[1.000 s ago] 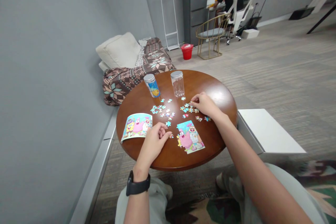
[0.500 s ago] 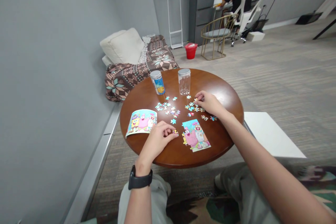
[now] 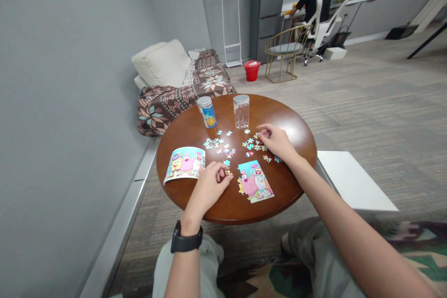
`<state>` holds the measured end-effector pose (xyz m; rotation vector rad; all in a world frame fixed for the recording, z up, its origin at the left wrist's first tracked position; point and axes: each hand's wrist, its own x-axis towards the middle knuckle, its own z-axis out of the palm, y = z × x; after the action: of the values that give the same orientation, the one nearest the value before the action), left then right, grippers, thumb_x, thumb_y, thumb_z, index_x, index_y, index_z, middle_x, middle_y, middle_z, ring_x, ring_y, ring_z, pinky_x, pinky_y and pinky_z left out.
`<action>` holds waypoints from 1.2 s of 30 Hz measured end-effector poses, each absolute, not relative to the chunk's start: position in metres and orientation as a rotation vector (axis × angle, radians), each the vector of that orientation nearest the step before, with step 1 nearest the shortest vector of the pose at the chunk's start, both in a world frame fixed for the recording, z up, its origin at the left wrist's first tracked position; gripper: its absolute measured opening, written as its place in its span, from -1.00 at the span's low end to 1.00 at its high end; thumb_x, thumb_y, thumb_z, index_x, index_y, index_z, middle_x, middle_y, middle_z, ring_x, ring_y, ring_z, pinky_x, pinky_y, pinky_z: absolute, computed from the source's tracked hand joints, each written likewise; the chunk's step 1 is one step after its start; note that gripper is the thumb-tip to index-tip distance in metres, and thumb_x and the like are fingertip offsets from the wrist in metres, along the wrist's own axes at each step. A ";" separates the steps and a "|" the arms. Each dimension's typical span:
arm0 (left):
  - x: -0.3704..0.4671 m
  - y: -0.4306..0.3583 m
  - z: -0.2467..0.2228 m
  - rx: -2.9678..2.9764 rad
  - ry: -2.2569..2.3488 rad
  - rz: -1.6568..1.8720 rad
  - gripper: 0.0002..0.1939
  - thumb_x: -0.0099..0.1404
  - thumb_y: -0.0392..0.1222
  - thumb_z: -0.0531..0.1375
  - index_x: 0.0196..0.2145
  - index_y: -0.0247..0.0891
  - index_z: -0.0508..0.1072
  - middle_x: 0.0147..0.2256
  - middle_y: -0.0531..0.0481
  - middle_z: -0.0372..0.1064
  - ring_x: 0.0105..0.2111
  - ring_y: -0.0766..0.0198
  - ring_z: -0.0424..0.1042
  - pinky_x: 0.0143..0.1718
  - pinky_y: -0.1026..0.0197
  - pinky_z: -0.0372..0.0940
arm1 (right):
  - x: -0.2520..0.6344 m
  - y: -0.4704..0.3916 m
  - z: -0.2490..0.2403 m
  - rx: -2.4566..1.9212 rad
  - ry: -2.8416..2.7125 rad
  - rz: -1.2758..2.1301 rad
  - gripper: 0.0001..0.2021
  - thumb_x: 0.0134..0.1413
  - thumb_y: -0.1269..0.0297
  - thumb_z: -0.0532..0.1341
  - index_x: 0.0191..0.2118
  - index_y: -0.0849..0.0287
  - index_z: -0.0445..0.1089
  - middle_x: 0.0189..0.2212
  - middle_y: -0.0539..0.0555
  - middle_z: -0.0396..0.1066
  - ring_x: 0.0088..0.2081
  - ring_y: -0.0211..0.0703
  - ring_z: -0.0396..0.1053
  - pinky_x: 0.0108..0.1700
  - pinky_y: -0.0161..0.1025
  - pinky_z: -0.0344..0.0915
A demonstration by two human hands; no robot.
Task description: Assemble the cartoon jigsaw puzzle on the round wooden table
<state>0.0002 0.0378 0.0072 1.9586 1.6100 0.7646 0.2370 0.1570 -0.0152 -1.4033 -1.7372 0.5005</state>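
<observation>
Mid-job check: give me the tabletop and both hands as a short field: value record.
Surface: round wooden table
Left hand: fingertips at a small jigsaw piece; firm grip unclear
Right hand: fingertips at the loose pieces on the right
Partly assembled SpongeBob jigsaw: flat between the forearms, left edge ragged
Picture card: curved, left of the left hand
Jars: blue-labelled jar and transparent jar, both upright, silver-lidded, toward the far edge

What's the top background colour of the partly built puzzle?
Light turquoise-blue; the partly built puzzle shows in the head view.
</observation>
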 end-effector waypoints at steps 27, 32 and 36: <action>0.015 0.043 0.001 1.868 1.849 0.843 -0.89 0.24 -0.27 0.13 -0.45 -0.23 0.37 -0.61 0.15 0.25 -0.55 0.33 0.27 -0.40 0.28 0.11 | 0.249 0.130 -0.002 -1.323 -2.301 0.312 -0.94 0.08 0.38 0.26 -0.34 0.16 0.51 -0.28 0.11 0.42 -0.18 -0.07 0.38 -0.08 -0.16 0.28; 0.015 0.044 0.001 1.869 1.842 0.852 -0.88 0.23 -0.27 0.13 -0.47 -0.22 0.35 -0.62 0.17 0.22 -0.56 0.34 0.27 -0.40 0.28 0.10 | 0.244 0.124 0.001 -1.338 -2.344 0.263 -0.94 0.06 0.40 0.25 -0.33 0.17 0.48 -0.30 0.13 0.42 -0.16 -0.04 0.38 -0.05 -0.15 0.28; 0.016 0.043 0.002 1.868 1.831 0.854 -0.88 0.24 -0.26 0.13 -0.47 -0.22 0.35 -0.62 0.17 0.22 -0.56 0.34 0.27 -0.41 0.27 0.10 | 0.241 0.119 0.003 -1.363 -2.324 0.304 -0.94 0.01 0.44 0.25 -0.35 0.18 0.45 -0.29 0.13 0.44 -0.16 -0.05 0.38 -0.07 -0.17 0.28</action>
<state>0.0158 0.0434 0.0017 1.8680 1.8313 0.8541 0.2411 0.1193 0.0028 -1.3635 -2.3245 0.3042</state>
